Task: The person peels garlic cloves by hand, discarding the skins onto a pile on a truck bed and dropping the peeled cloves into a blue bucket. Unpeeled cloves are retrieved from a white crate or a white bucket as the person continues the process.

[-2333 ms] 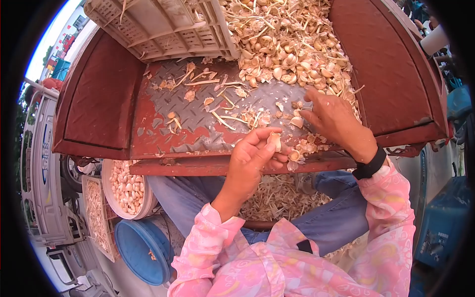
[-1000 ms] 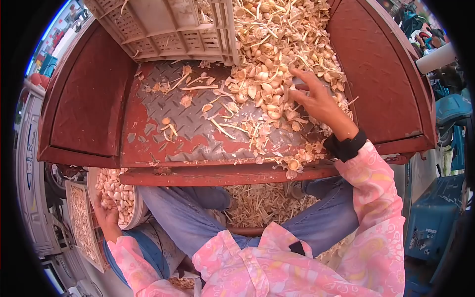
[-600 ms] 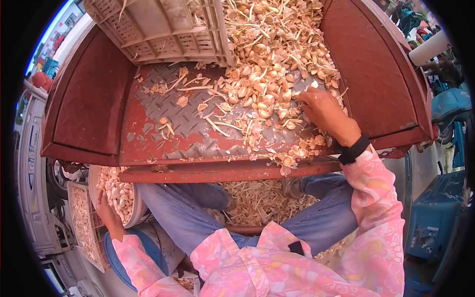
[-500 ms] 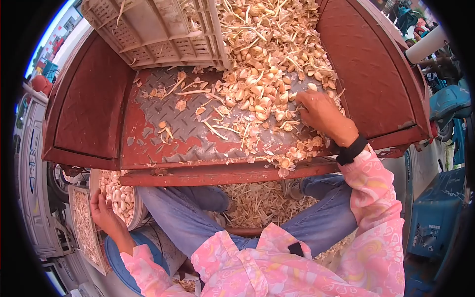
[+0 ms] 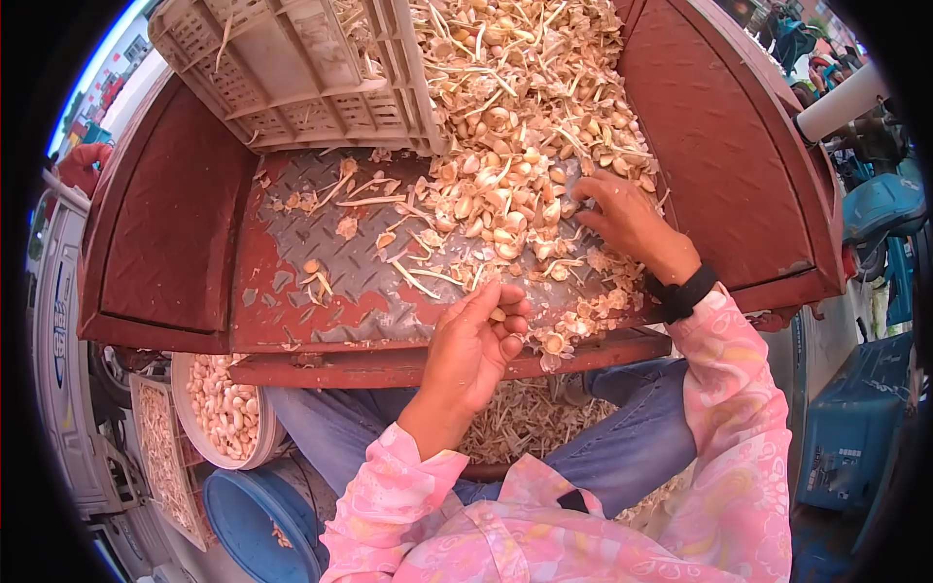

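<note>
A heap of garlic cloves, mixed with dry skins and stalks, lies on the metal bed of a red cart. My right hand is at the heap's right edge, its fingers bent toward the cloves with a gap between thumb and forefinger. Nothing shows in that gap. Over the cart's front edge, my left hand has its fingers curled in, with a small pale garlic clove partly visible among them.
A pale plastic crate stands tilted on the bed at the back left. Red side walls bound the bed. Below left are a white bucket of peeled cloves, a blue bucket and a shallow crate. Skins litter the ground between my legs.
My left hand has come from above the white bucket, up and right to the cart's front edge, and now has a clove in its fingers. My right hand has barely moved.
</note>
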Motion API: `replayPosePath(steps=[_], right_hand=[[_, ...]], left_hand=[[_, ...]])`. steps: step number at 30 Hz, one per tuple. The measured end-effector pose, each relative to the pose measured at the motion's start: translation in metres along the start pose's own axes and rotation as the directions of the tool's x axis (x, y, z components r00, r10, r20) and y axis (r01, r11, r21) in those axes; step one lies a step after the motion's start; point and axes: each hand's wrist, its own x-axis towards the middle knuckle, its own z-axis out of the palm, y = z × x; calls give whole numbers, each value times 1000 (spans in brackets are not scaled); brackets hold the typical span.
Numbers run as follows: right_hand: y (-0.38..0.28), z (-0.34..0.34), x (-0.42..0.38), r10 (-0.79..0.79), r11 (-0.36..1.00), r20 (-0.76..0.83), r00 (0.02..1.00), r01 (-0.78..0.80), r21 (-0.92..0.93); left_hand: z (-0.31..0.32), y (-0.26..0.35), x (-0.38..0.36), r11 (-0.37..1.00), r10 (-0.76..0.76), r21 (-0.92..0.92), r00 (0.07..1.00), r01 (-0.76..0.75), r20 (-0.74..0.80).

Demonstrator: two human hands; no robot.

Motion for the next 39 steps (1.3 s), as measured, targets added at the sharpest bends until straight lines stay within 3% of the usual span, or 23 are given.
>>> replayPosePath(steps=[2, 8, 11, 12, 15, 16, 17, 19, 22, 25, 26, 28, 31, 32, 35, 36, 39], right_hand=[[6, 10, -3, -55, 998, 70, 996, 55, -4], [-17, 1, -7, 64, 984, 141, 988, -38, -175], [-49, -8, -10, -96, 991, 173, 980, 78, 106], [-62, -14, -9, -138, 985, 267, 954, 106, 133], [-40, 3, 8, -39, 973, 12, 999, 35, 227], [-21, 11, 18, -25, 991, -196, 980, 50, 124], [-5, 13, 25, -34, 999, -208, 977, 36, 8], [14, 26, 32, -50, 996, -154, 987, 39, -75], [11, 26, 30, 40, 986, 60, 997, -30, -162], [5, 16, 19, 125, 988, 51, 991, -119, -103], [-2, 14, 14, 205, 967, 102, 974, -217, 134], [-23, 6, 5, 310, 736, 256, 916, -401, 545], [-58, -2, 6, 60, 693, 388, 920, -318, 647], [-51, 8, 10, 88, 847, 154, 984, -156, 509], [1, 27, 33, 213, 968, -144, 966, -189, 166], [2, 29, 38, 184, 978, -153, 971, -165, 128], [-1, 30, 41, 161, 987, 73, 984, -160, -16]], left_hand=[[2, 3, -1, 995, 31, 96, 999, -28, -25], [28, -4, 12, 992, 47, 125, 995, -35, -89], [36, -5, 20, 1000, 10, 9, 996, -9, -91], [29, -6, 27, 999, -12, -39, 998, 9, -64], [7, -9, 40, 996, -18, -88, 999, 14, -41], [3, -6, 37, 997, -27, -71, 999, 25, -27], [0, -4, 35, 998, -37, -57, 999, 36, -16], [4, 1, 28, 1000, -31, 5, 999, 31, -16], [8, 11, 21, 997, -36, 66, 999, 36, -1], [0, 9, 21, 997, -52, 62, 998, 49, 42], [-2, 9, 22, 997, -55, 55, 997, 52, 62], [6, 5, 23, 996, -84, -18, 996, 84, -5], [12, -2, 30, 979, -142, -151, 990, 139, -4], [6, -3, 33, 972, -155, -177, 988, 154, 6], [2, -1, 31, 975, -152, -164, 988, 148, -12], [1, 0, 29, 980, -140, -150, 990, 134, -32], [-2, 10, 20, 986, -122, -116, 992, 121, -5]])
